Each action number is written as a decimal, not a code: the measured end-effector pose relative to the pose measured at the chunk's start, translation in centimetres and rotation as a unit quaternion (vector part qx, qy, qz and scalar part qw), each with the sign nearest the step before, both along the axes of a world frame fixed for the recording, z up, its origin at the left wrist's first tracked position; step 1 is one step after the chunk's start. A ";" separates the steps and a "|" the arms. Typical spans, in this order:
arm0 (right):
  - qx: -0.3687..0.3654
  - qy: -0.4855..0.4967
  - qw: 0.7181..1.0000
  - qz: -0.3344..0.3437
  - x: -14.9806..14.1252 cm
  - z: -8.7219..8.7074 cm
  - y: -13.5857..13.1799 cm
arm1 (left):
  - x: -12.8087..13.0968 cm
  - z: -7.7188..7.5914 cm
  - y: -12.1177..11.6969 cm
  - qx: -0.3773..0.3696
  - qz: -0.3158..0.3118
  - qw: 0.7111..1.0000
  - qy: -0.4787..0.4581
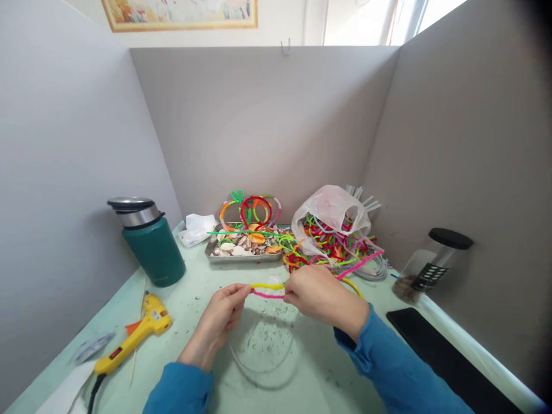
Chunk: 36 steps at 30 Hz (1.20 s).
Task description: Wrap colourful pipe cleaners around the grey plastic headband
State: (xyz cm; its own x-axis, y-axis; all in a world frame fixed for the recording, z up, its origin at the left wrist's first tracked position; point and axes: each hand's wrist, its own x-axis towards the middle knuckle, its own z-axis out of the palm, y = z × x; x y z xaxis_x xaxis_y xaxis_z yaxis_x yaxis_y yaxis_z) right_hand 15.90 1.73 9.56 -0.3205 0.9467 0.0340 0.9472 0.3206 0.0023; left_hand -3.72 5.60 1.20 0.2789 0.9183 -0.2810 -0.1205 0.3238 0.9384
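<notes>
Above the middle of the table, a yellow pipe cleaner [265, 286] and a pink pipe cleaner [268, 296] stretch side by side between my hands. My left hand [222, 315] pinches them at their left ends with thumb and forefinger. My right hand [317, 296] is closed around them farther right, its fingertips partly hidden. Beyond the right hand, the pink strand angles up to the right and a yellow length curves down to the table. Below my hands lies a pale, thin wire ring [269, 386] on the table.
A tray [245, 260] of shell-like discs stands behind, with pipe-cleaner rings [256, 213] over it. A plastic bag [330, 207] spills pipe cleaners. To the left are a green flask [154, 250] and yellow glue gun [133, 339]; right, a tilted jar [425, 273] and black slab [448, 356].
</notes>
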 end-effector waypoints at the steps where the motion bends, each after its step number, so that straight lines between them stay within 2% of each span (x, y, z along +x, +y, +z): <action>1: 0.000 -0.004 1.000 -0.011 -0.1 0.1 0.0 | 0.0 0.0 0.0 0.002 0.002 1.000 -0.008; 4: 0.022 -0.005 1.000 -0.003 -0.4 0.1 -0.2 | 0.1 0.0 0.1 0.017 0.028 0.999 0.004; 7: 0.041 -0.013 0.998 0.053 -2.0 -1.2 -0.7 | 0.5 -0.1 0.0 0.023 0.056 0.998 0.022; 10: 0.005 -0.008 0.991 0.134 -4.3 -3.0 -1.2 | 0.7 -0.2 0.0 0.022 0.062 0.998 0.023; 12: -0.014 -0.010 0.987 0.158 -5.2 -3.8 -1.5 | 0.8 -0.2 -0.1 0.029 0.065 0.997 0.028; 18: -0.016 0.003 0.999 0.036 -5.2 -3.1 -1.5 | 0.8 -0.2 -0.3 0.015 0.052 0.998 -0.011; 21: -0.015 0.031 0.999 0.028 -5.7 -3.7 -1.3 | 0.8 -0.1 -0.3 -0.006 0.021 0.998 -0.052; 25: -0.014 0.038 0.999 0.017 -6.3 -5.4 -0.8 | 0.8 0.1 -0.1 -0.022 0.018 0.997 -0.075; 28: -0.013 0.110 0.994 -0.003 -6.1 -6.0 -0.5 | 0.7 0.2 0.0 -0.025 0.023 0.996 -0.078; 32: -0.079 0.189 0.979 -0.001 -5.8 -6.4 -0.5 | 0.6 0.0 -0.1 -0.010 0.040 0.997 -0.061; 36: -0.090 0.181 0.979 0.002 -5.9 -6.4 -0.5 | 0.7 0.0 -0.1 0.008 0.082 0.997 -0.003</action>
State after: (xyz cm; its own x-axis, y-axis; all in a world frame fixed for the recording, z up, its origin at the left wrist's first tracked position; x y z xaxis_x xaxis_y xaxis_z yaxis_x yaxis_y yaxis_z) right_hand 9.97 1.19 3.11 -0.3224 0.9464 -0.0216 0.8738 0.2888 -0.3912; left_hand -3.05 5.47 1.19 0.1266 0.9561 -0.2643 -0.1770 0.2840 0.9424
